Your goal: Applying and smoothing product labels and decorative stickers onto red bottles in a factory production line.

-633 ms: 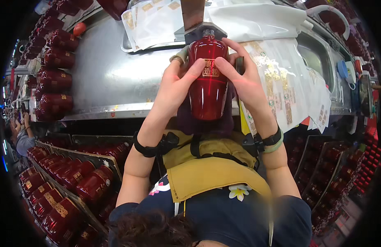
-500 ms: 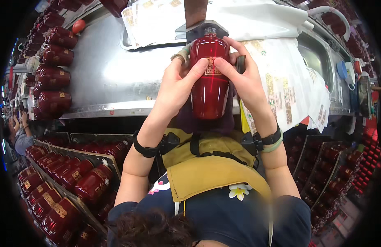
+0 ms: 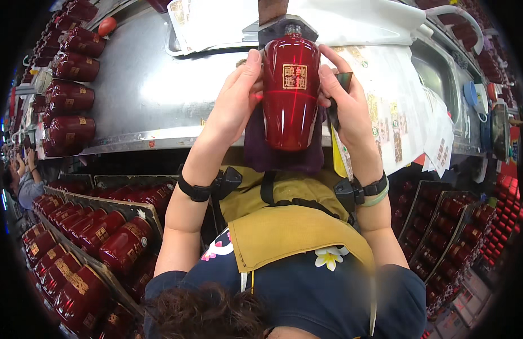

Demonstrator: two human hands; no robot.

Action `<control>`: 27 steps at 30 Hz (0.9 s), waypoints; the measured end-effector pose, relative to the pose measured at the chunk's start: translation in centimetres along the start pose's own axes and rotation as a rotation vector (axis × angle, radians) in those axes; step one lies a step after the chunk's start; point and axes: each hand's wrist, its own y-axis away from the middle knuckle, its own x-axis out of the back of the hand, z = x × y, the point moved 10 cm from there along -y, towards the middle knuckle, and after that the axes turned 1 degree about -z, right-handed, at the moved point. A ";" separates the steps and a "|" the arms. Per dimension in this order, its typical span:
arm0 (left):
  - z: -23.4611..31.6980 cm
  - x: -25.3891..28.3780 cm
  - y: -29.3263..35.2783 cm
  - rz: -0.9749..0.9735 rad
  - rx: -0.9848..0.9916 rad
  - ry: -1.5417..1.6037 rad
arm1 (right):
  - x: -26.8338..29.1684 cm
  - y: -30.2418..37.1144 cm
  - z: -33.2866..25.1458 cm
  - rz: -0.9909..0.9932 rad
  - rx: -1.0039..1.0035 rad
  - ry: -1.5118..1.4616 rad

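Observation:
A glossy dark red bottle lies on a dark purple cloth, its clear neck pointing away from me. A square gold-lettered label sits on its upper body, and thin red light lines cross the glass. My left hand is at the bottle's left side, thumb raised off the glass and fingers apart, their tips partly hidden. On the other side, my right hand has its fingertips close against the bottle. A flat dark scraper-like piece is tucked in that hand, partly covered by the fingers.
Several red bottles line the left of the metal table. Label sheets spread at right beside a sink. Crates of red bottles stand low on both sides. A metal post rises beyond the bottle's neck.
Both thumbs have come off the label, which now shows whole. My hands have moved apart to the bottle's sides. The dark piece in my right hand shows more.

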 end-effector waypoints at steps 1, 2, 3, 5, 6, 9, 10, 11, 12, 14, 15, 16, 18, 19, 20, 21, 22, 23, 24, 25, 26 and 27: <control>0.0 -0.1 0.1 -0.001 -0.001 -0.002 | 0.2 0.1 0.1 0.007 -0.009 -0.014; 0.1 0.1 0.1 0.041 -0.014 -0.008 | 0.0 0.3 -0.3 0.042 -0.034 0.037; 0.2 0.4 0.2 0.082 -0.027 -0.014 | 0.0 0.4 -0.4 0.043 -0.030 0.036; 0.2 0.6 0.3 0.092 -0.048 0.007 | -0.1 0.5 -0.4 0.034 -0.025 0.022; 0.2 1.0 0.4 0.105 -0.067 0.032 | -0.1 0.4 -0.3 0.032 -0.022 0.027; 0.0 0.9 0.4 0.055 -0.086 0.066 | -0.1 0.3 -0.1 0.035 -0.029 0.020; 0.1 0.7 0.4 0.054 -0.088 0.064 | -0.4 0.3 -0.4 0.039 -0.030 0.039; 0.3 0.5 0.6 0.082 -0.090 0.049 | -0.6 0.4 -0.5 0.043 -0.032 0.059; 0.4 0.5 0.7 0.110 -0.092 0.035 | -0.7 0.4 -0.5 0.042 -0.031 0.059; 0.3 0.1 0.5 0.095 -0.131 0.002 | -0.9 0.1 -0.8 0.032 0.013 0.134; 0.6 -0.2 0.4 0.079 -0.169 -0.031 | -1.0 0.2 -0.7 0.032 0.014 0.134; 0.7 -0.3 0.5 0.096 -0.171 -0.045 | -1.2 0.3 -0.9 0.034 0.035 0.134; 0.6 -0.3 0.5 0.101 -0.169 -0.049 | -1.3 0.4 -1.1 0.034 0.055 0.134; 0.6 -0.2 0.5 0.105 -0.166 -0.054 | -1.2 0.3 -1.1 0.036 0.053 0.136; 0.6 -0.2 0.5 0.106 -0.166 -0.054 | -1.2 0.3 -1.0 0.038 0.049 0.138; 0.6 -0.2 0.5 0.105 -0.166 -0.044 | -1.3 0.4 -1.0 0.038 0.048 0.138; 0.5 -0.2 0.6 0.104 -0.166 -0.034 | -1.4 0.5 -1.1 0.039 0.048 0.125; 0.5 -0.2 0.5 0.105 -0.166 -0.034 | -1.5 0.6 -1.2 0.040 0.049 0.111; 0.6 -0.2 0.5 0.103 -0.170 -0.036 | -1.5 0.6 -1.2 0.040 0.048 0.112; 0.6 -0.2 0.5 0.101 -0.175 -0.038 | -1.5 0.6 -1.2 0.041 0.051 0.097; 0.5 -0.2 0.5 0.101 -0.174 -0.037 | -1.5 0.6 -1.3 0.042 0.054 0.083; 0.5 -0.1 0.4 0.103 -0.170 -0.036 | -1.5 0.6 -1.2 0.043 0.053 0.083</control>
